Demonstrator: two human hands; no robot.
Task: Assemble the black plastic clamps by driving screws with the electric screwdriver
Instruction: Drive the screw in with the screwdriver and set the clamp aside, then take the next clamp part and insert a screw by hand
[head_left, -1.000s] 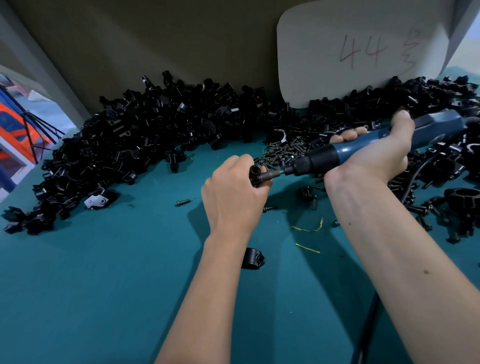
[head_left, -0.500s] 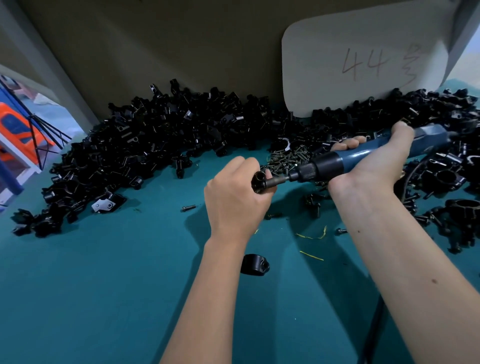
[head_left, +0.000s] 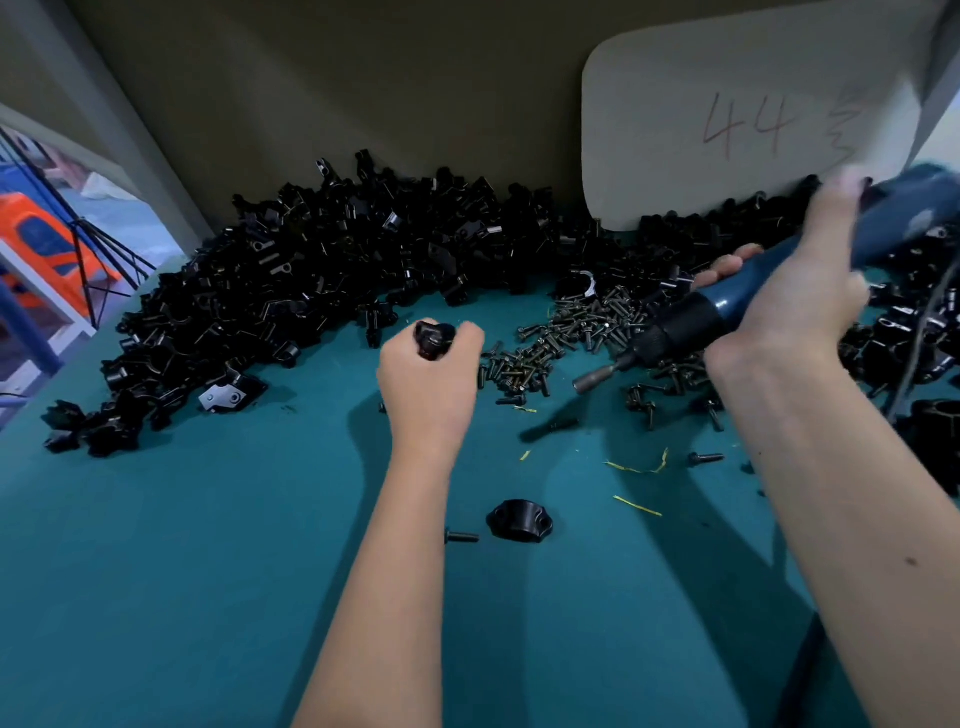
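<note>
Left hand (head_left: 428, 374) curled tight round one black clamp (head_left: 434, 338), held above the teal desk (head_left: 156, 571), near the middle of the scene; only the clamp's top shows past the fingers, so whether its screw is seated I cannot tell. Right hand (head_left: 795, 306) wrapped round the blue electric screwdriver (head_left: 727, 306), blurred. Its bit (head_left: 597, 378) points down-left, hanging free over the loose screw pile (head_left: 571, 332), well apart from the held clamp. Neither grip loose; both fists closed on their loads.

Big heap of black clamp parts (head_left: 291, 291) runs along the far side from left to right, under a pale card marked "44" (head_left: 743, 119). One clamp half (head_left: 519, 519) lies alone on the near desk, a single screw (head_left: 461, 537) just beside it on the left. Yellow scraps (head_left: 636, 467) scattered right of centre.

Judgement: step in hand looks like the gap between fastenings, tool off the part.

To do it well:
- keep the clamp pinned so the halves do not shift
- line the bit square to the screw head before triggering
- press along the screw axis, not sideways
- mind the cable trailing at the right
</note>
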